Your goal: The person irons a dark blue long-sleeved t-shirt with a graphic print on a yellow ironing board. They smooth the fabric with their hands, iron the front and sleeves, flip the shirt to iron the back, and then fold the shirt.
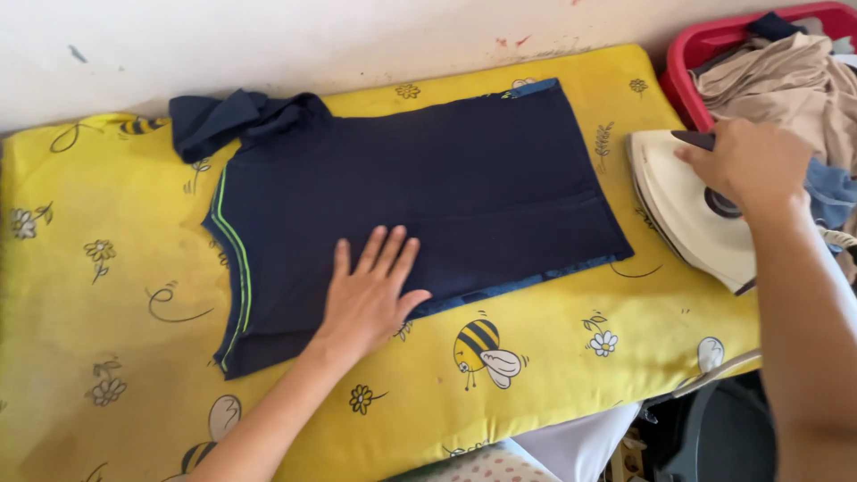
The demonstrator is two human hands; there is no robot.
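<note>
Left hand (368, 299) lies flat, fingers spread, on the navy shirt (428, 196) laid across the yellow surface (89, 357). Right hand (750, 165) fingers wrap the iron (683, 210) handle at the shirt's right. Best keep the cloth taut and the pressing palm clear of the iron.

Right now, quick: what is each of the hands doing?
Left hand: open, flat on the navy shirt.
Right hand: closed on the cream iron.

Both forearms are bare from wrist to frame edge, no sleeve showing; the left hand (368, 295) wears no ring, watch or glove. The right hand (748, 162) is likewise unadorned; nails short and plain.
</note>
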